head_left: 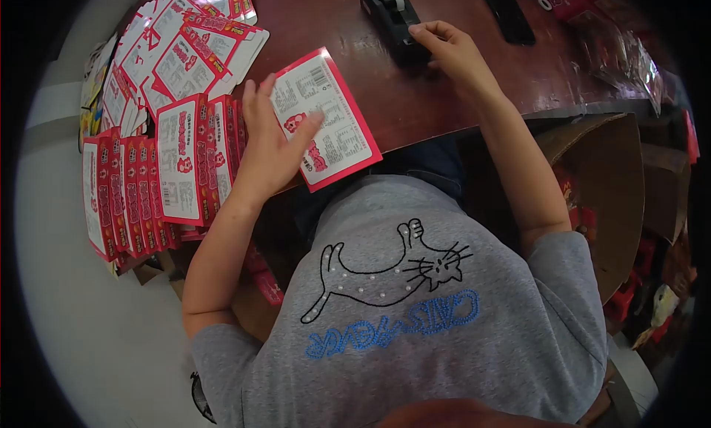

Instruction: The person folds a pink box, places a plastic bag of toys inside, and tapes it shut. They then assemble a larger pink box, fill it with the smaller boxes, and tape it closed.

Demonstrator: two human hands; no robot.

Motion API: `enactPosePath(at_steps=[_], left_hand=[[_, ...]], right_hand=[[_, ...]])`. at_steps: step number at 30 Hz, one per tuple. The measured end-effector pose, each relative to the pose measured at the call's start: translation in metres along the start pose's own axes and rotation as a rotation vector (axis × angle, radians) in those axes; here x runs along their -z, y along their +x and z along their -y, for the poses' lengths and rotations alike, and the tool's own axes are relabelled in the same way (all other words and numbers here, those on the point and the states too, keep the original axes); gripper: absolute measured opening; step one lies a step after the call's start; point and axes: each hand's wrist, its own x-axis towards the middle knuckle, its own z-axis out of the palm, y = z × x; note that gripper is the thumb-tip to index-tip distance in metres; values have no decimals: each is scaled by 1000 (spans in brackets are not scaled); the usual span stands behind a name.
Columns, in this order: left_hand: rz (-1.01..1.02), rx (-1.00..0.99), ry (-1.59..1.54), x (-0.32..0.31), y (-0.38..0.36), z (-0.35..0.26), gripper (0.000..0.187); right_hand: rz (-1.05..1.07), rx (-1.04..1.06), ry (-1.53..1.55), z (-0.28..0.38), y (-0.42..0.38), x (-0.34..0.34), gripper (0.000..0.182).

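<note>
A flat red-and-white printed box (333,124) lies at the table's front edge, its near corner jutting over. My left hand (270,135) holds it at the left side, thumb across the printed face and fingers along the edge. At the front end of a black tape dispenser (394,32), my right hand (455,54) has thumb and forefinger pinched together at the cutting edge, on the tape end; the strip itself hardly shows. A pale tape roll (398,0) sits in the dispenser.
Loose flat cartons (185,61) are heaped at the back left. Stacked red-and-white boxes (181,158) stand left of my forearm. A dark strip-shaped object (507,13) and clear plastic packaging (626,65) lie on the right. An open cardboard carton (600,154) stands below the table's right side.
</note>
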Motion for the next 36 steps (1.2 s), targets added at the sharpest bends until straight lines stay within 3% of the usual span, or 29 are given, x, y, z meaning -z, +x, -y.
enactPosePath(at_steps=[1,3,4,5,7,11,13,16,18,19,21,25,31,33,36], left_hand=[[-4,2,5,9,-7,-9,80],[388,-376,653,23,-16,-21,73],[418,-548,723,21,-17,-16,74],[423,-545,723,19,-15,-13,74],[526,-872,846,15,-6,-12,72],[612,-924,675,-13,20,-27,74],[462,-856,570,-32,27,-25,84],[394,-866,472,-48,33,-14,87],[376,-852,420,-54,33,-7,86],[354,-844,373,-56,33,-3,87],[339,-831,325,-59,34,0,89],[301,-883,319,-59,33,2,81],[315,-880,328,-61,34,1,70],[278,-867,251,-55,35,-3,67],[100,-778,211,-20,17,-37,70]], right_hand=[[5,2,4,3,-1,1,36],[25,13,229,3,-4,3,24],[28,8,233,-3,-7,2,24],[-48,153,190,-12,-10,1,25],[-130,299,141,-24,-18,-1,26],[-334,413,-339,-44,-35,1,19],[-381,405,-498,-43,-46,6,17],[-195,350,-387,-33,-75,17,14],[158,196,-89,-29,-99,13,20],[160,187,-89,-23,-106,12,20],[424,149,-241,-10,-114,11,36],[452,229,-336,-22,-104,3,39],[323,313,-597,-24,-105,-3,33],[246,247,-796,-15,-99,1,33],[15,390,-456,27,-75,-13,23]])
